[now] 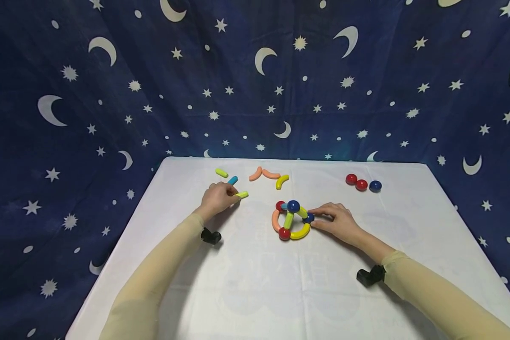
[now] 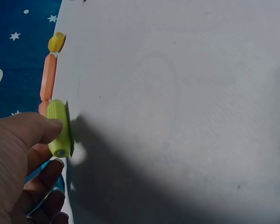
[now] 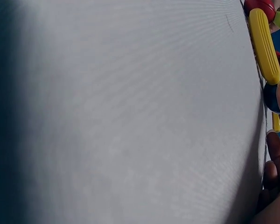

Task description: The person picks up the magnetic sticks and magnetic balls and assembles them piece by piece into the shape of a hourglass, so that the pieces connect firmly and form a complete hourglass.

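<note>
My left hand (image 1: 218, 198) pinches a short lime-green rod (image 2: 59, 128) between thumb and fingers, low over the white table. A blue rod (image 1: 233, 180) lies just beyond that hand. My right hand (image 1: 339, 223) holds a dark blue ball (image 1: 309, 217) at the right side of a small ball-and-rod structure. Its ring has red balls (image 1: 284, 233), a curved yellow rod (image 1: 300, 233) and a curved orange rod (image 1: 275, 220). Straight rods, among them a green one (image 1: 289, 220), rise to a blue ball (image 1: 293, 206) on top.
Farther back lie another lime-green rod (image 1: 221, 173), two curved orange rods (image 1: 271, 174) and a curved yellow rod (image 1: 282, 182). At the back right are two red balls (image 1: 351, 179) beside a dark blue ball (image 1: 375, 186). A star-and-moon curtain (image 1: 238, 113) hangs behind the table (image 1: 255, 293).
</note>
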### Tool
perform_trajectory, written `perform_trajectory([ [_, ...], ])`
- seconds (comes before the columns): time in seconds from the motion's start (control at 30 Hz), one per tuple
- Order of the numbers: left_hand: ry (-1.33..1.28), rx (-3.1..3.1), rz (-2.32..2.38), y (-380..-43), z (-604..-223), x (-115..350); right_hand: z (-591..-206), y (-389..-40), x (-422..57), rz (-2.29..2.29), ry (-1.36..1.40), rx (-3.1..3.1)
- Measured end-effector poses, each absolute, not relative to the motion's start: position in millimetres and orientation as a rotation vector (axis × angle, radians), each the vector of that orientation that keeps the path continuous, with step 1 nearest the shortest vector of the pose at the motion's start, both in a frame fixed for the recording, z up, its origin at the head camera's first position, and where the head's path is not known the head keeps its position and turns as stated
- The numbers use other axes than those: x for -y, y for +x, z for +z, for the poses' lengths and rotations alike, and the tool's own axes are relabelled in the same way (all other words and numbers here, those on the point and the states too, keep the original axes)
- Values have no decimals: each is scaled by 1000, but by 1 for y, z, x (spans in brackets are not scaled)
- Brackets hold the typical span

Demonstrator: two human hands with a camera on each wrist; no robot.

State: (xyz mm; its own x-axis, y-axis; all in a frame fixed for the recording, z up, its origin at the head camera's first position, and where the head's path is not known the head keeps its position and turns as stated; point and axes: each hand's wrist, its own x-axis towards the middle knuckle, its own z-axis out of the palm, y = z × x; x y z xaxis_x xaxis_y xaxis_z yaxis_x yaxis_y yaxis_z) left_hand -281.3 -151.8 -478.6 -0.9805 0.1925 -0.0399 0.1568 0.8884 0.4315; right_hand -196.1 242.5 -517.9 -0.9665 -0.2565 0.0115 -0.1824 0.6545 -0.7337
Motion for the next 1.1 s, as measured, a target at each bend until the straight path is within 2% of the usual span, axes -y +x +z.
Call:
perform_trajectory([
  [0.43,424,-3014,583,-281,-479,145,-519,-196,-241,-1218,-346,-2768],
  [0.77,365,-2485,1502,-273,-476,117,-520,-198,-243,-1207,-353,-2781],
  [1.1,467,-2104,1801,-249,-457,74,-519,-196,-241,-1219,-346,-2786],
])
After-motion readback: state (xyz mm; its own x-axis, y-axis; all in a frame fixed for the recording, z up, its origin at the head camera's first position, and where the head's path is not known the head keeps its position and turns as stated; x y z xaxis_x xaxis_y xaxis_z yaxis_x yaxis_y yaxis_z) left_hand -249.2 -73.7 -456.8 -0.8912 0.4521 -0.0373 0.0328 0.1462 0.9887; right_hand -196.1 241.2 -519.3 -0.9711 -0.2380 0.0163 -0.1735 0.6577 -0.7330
